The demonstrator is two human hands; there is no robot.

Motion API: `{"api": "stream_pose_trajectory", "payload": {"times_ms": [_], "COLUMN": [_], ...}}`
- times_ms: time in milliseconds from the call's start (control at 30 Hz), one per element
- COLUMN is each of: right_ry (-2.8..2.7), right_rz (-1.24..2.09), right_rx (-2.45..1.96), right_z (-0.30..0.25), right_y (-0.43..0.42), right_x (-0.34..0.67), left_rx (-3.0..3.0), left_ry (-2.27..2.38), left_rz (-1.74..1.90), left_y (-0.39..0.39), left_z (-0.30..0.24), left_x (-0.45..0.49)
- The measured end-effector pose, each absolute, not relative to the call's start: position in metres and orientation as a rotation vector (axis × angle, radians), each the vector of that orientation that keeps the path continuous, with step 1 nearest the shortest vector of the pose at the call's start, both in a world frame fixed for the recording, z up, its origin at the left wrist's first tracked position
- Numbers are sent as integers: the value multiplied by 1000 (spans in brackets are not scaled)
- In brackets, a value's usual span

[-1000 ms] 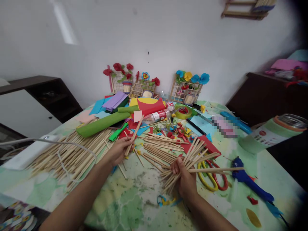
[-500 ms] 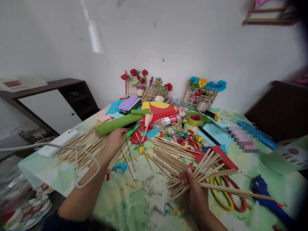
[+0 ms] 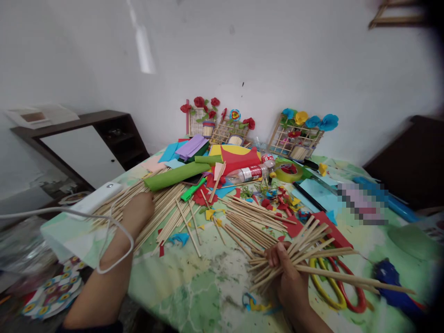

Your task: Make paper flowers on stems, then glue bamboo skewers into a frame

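Right-hand fingers point(image 3: 273, 255) are closed around a fanned bundle of sticks point(image 3: 307, 252); the right hand point(image 3: 289, 277) is held low over the near right part of the counter point(image 3: 190, 296), longer sticks being pointed right, over the scissors point(image 3: 338, 305). Left hand point(image 3: 138, 210) is placed at the large stick pile point(image 3: 169, 203) on the left; its fingers are hidden, so whether anything is gripped can't be told. White cable point(image 3: 52, 210) is seen across the left forearm, with a white power strip point(image 3: 95, 199) set beside the pile. Between the hands, two groups of loose sticks point(image 3: 256, 212) are laid out, surrounded by paper scraps. Green paper roll point(image 3: 176, 176) is rested across the far end of the pile, bright green tool point(image 3: 193, 188) just beside it. Farther back, a plastic bottle point(image 3: 251, 172) and a tape roll point(image 3: 289, 172) are set near each other. Blue-handled tool point(image 3: 395, 289) is placed right of the scissors. Stick lattices with paper flowers point(image 3: 296, 136) are stood at the back by the wall.
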State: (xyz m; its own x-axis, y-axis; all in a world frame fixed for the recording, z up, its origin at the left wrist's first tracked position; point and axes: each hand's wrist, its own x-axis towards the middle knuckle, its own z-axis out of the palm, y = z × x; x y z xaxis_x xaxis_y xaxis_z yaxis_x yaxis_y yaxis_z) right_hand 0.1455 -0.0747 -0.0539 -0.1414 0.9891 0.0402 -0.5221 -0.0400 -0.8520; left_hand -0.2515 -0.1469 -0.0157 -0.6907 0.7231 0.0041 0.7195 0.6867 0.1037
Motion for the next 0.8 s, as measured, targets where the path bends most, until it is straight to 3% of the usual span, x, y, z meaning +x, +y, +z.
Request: {"api": "stream_pose_trajectory", "payload": {"times_ms": [333,800], "right_ry": [-906,-925], "right_rz": [1540,1528], "right_rx": [-731,-749], "right_z": [-48,-50], "right_y": [-75,-75], "right_x": [144,146], "left_rx": [1318,1328], "left_ry": [2810,2775], "left_rz": [-82,10], "left_y": [-154,-142], "left_z": [-14,-17], "left_x": [-255,-249]}}
